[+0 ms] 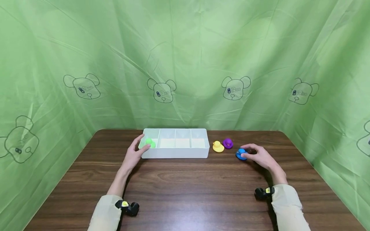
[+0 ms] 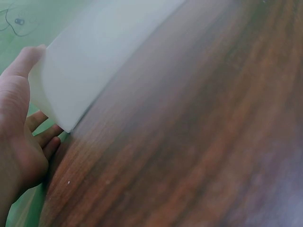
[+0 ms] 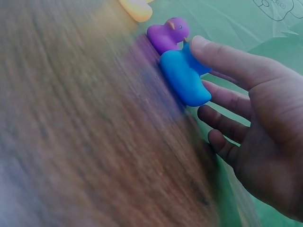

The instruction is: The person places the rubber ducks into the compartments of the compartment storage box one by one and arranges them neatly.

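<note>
A white divided box (image 1: 174, 153) stands at the back of the table, with a green rubber duck (image 1: 149, 141) in its leftmost compartment. My left hand (image 1: 135, 153) holds the box's left end, thumb over the near rim and fingers along the end wall. To the right of the box, my right hand (image 1: 260, 156) pinches a blue rubber duck (image 1: 241, 154) by its head between thumb and fingers. In the right wrist view the blue duck (image 3: 182, 78) sits at table level; part of its head is hidden by the thumb.
A yellow rubber duck (image 1: 218, 147) and a purple rubber duck (image 1: 227, 143) sit between the box and the blue duck. The brown wooden table (image 1: 185, 186) is backed by a green curtain (image 1: 185, 48) with printed bear outlines, which also runs along both sides.
</note>
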`<action>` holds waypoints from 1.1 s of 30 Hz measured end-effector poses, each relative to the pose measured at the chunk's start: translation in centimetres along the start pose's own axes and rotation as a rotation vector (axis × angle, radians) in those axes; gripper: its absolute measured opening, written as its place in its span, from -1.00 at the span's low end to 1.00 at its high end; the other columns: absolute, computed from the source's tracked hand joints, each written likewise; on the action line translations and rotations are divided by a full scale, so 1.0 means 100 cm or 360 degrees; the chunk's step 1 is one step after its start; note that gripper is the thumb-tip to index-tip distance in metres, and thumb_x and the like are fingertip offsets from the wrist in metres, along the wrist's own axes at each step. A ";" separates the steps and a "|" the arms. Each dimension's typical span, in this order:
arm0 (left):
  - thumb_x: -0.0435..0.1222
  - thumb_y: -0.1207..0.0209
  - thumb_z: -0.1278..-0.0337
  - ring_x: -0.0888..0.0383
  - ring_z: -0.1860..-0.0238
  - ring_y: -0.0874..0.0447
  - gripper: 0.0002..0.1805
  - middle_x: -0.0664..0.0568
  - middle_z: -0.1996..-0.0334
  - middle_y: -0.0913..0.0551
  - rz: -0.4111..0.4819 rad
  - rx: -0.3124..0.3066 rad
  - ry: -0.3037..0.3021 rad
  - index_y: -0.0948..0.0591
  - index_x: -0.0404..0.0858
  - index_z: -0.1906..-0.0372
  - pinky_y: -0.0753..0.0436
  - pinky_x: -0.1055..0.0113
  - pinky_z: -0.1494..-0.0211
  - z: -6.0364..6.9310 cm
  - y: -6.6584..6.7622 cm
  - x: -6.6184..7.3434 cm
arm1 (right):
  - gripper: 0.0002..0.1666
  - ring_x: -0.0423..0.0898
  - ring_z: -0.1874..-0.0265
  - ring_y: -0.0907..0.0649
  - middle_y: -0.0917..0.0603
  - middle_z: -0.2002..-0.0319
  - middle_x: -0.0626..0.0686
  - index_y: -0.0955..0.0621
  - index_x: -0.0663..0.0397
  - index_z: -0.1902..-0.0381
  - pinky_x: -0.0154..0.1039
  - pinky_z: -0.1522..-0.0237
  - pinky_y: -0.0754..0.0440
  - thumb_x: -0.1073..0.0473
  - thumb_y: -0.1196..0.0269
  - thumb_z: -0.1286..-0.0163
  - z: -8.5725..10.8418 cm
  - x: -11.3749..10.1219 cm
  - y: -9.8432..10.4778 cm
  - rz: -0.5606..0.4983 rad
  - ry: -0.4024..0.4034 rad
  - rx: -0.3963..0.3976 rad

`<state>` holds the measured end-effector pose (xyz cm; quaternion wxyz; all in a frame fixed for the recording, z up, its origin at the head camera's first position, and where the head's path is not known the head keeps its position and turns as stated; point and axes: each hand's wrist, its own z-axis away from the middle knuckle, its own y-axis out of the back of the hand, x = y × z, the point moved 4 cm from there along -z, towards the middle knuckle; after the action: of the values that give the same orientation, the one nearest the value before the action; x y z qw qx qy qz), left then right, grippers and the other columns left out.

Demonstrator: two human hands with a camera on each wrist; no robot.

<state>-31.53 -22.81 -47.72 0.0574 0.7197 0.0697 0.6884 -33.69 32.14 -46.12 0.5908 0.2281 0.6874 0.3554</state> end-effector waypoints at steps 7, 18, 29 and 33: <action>-0.07 -0.28 -0.28 -0.13 -0.55 0.03 -0.16 -0.14 -0.58 -0.02 -0.0012 -0.0006 -0.0003 -0.16 -0.08 -0.56 -0.13 -0.15 -0.51 0.002 -0.001 0.005 | -0.49 -0.12 0.13 -0.55 -0.68 0.02 0.06 -0.63 -0.09 -0.15 -0.32 0.12 -0.49 -0.15 -0.35 -0.32 0.000 0.001 -0.003 -0.0001 0.0004 0.0021; -0.09 -0.27 -0.28 -0.11 -0.56 0.06 -0.17 -0.13 -0.58 -0.02 -0.0016 -0.0009 -0.0009 -0.17 -0.09 -0.55 -0.08 -0.15 -0.53 0.002 -0.001 0.005 | -0.49 -0.09 0.10 -0.56 -0.68 -0.02 0.09 -0.63 -0.07 -0.15 -0.27 0.08 -0.50 -0.13 -0.35 -0.32 0.000 -0.002 -0.003 -0.0008 0.0027 0.0012; -0.07 -0.27 -0.28 -0.14 -0.57 0.08 -0.17 -0.15 -0.59 0.01 -0.0035 -0.0008 0.0007 -0.16 -0.07 -0.56 -0.08 -0.16 -0.53 0.001 -0.001 0.005 | -0.51 -0.04 0.07 -0.57 -0.68 -0.02 0.08 -0.64 -0.06 -0.14 -0.23 0.06 -0.50 -0.12 -0.35 -0.33 -0.001 -0.004 -0.002 0.0004 0.0051 0.0023; -0.07 -0.27 -0.28 -0.15 -0.56 0.06 -0.17 -0.16 -0.58 0.00 -0.0036 -0.0006 0.0006 -0.16 -0.08 -0.56 -0.11 -0.16 -0.51 0.001 -0.001 0.005 | -0.51 -0.02 0.05 -0.57 -0.68 -0.03 0.09 -0.64 -0.06 -0.14 -0.17 0.03 -0.50 -0.13 -0.34 -0.33 -0.002 -0.006 -0.002 0.0007 0.0055 0.0025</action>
<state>-31.37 -22.63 -47.24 0.0663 0.7176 0.0766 0.6891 -33.73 31.52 -45.88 0.5763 0.2282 0.6997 0.3553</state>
